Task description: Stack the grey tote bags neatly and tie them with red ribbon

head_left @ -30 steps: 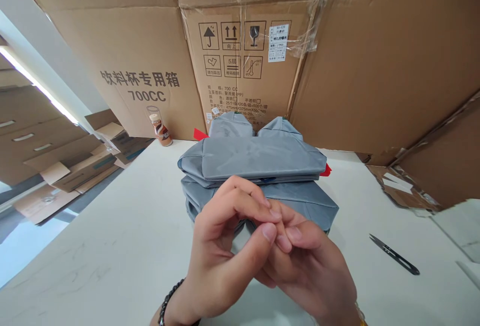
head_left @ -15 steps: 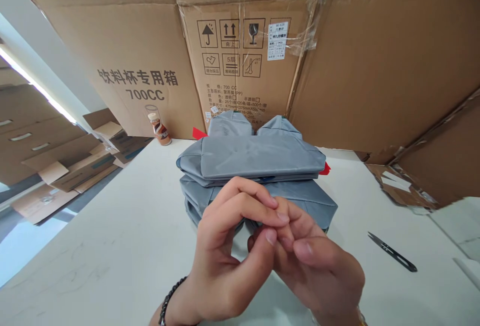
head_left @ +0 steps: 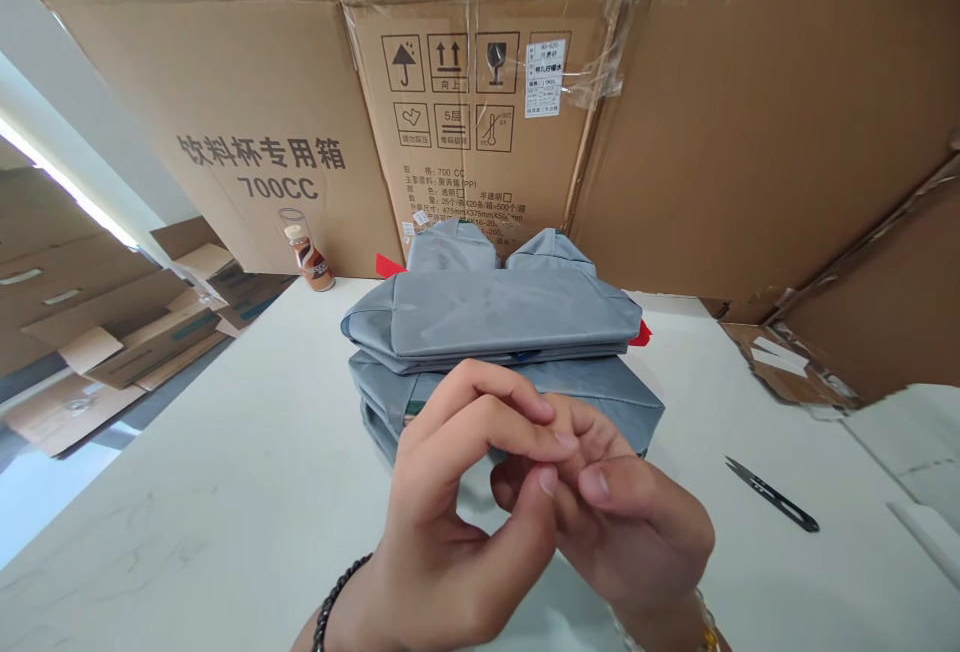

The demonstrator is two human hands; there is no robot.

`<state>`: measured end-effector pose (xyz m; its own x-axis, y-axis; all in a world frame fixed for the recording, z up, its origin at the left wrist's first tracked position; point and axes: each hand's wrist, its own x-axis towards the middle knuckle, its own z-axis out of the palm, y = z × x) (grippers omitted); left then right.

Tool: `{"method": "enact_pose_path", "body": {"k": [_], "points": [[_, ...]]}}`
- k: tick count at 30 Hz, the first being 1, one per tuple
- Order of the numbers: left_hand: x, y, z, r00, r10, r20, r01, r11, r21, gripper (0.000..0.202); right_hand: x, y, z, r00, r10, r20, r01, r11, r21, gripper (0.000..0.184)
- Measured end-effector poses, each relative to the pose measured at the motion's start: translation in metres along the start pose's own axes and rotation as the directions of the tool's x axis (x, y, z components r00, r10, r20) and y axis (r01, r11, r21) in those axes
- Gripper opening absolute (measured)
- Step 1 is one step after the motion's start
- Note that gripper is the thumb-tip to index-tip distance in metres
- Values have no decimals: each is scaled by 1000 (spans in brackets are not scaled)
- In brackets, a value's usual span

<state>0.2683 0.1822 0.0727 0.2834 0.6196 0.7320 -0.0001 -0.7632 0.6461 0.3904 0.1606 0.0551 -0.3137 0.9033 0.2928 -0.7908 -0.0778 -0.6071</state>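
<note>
My left hand (head_left: pixel 469 522), a black beaded bracelet (head_left: pixel 336 597) at its wrist, is closed, with its thumb and fingertips meeting the fingers of my right hand (head_left: pixel 637 512). The right one is curled shut too, its thumb close to the left fingertips. Whatever may lie between the fingers is hidden or too small to see. Just beyond the hands sits a stack of folded grey fabric bags (head_left: pixel 510 312), with red bits showing at the left and right. The hands cover part of the lower bags.
Black thread snips (head_left: pixel 772 494) lie on the white table (head_left: pixel 225 492) at the right. A small brown bottle (head_left: pixel 311 260) stands back left. Large cardboard boxes (head_left: pixel 750 132) form a wall behind, and flattened cardboard (head_left: pixel 787 367) lies right.
The view has shifted slightly, so everything sits a little further left. My fingers have moved only slightly against each other; the bags and snips rest as before.
</note>
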Motion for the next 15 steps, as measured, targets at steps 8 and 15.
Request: {"method": "enact_pose_path", "body": {"k": [8, 15], "points": [[0, 1, 1, 1000, -9, -15, 10, 999, 36, 18, 1, -4, 0, 999, 26, -24, -26, 1000, -5, 20], [0, 1, 2, 1000, 0, -6, 0, 1000, 16, 20, 0, -4, 0, 997, 49, -56, -49, 999, -7, 19]]}}
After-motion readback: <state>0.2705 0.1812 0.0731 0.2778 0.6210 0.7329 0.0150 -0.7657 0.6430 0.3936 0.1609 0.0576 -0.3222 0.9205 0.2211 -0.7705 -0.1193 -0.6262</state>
